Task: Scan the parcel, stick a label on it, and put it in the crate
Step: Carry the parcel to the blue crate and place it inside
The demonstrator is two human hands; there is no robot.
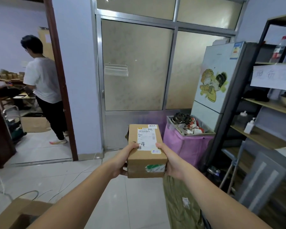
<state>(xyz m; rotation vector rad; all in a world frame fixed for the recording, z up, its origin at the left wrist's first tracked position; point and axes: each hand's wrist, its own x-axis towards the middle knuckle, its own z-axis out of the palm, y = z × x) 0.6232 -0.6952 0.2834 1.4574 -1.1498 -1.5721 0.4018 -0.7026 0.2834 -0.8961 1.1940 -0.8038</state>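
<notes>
Nearby, rubbish-heaped pink bin (185, 146)

pale tiled floor (40, 176), frosted glass partition (135, 66), lilac wall (76, 63), fridge (220, 76) beside wooden shelving (269, 104).

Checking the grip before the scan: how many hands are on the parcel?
2: the left hand on the parcel's left side, the right hand on its right side, thumbs on top.
</notes>
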